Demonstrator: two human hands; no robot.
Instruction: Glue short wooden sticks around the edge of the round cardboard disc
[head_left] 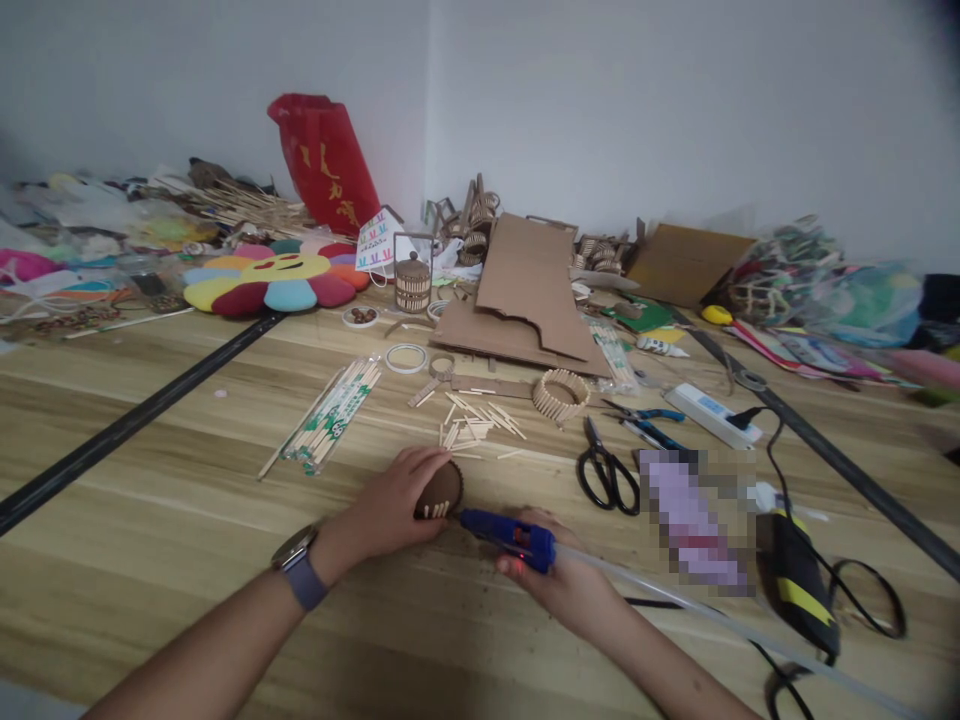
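My left hand (401, 505) is wrapped round the side of a small round brown cardboard piece (441, 490), with a few short wooden sticks standing along its near edge. My right hand (559, 575) grips a blue glue gun (510, 535), a red light glowing on its body and a long clear glue stick trailing from the back. The gun's nozzle points left, right beside the cardboard piece; whether it touches cannot be made out. Just beyond lie loose short wooden sticks (480, 425) and a ring of sticks (561, 396).
Black scissors (607, 475), pliers (652, 425) and a white power strip (712, 415) lie to the right, near a black-and-yellow tool (799, 585) with a cord. Packaged sticks (334, 415) are at left. Cardboard sheets (525, 285), a lidded stick bucket (412, 285) and a flower cushion (281, 275) stand behind.
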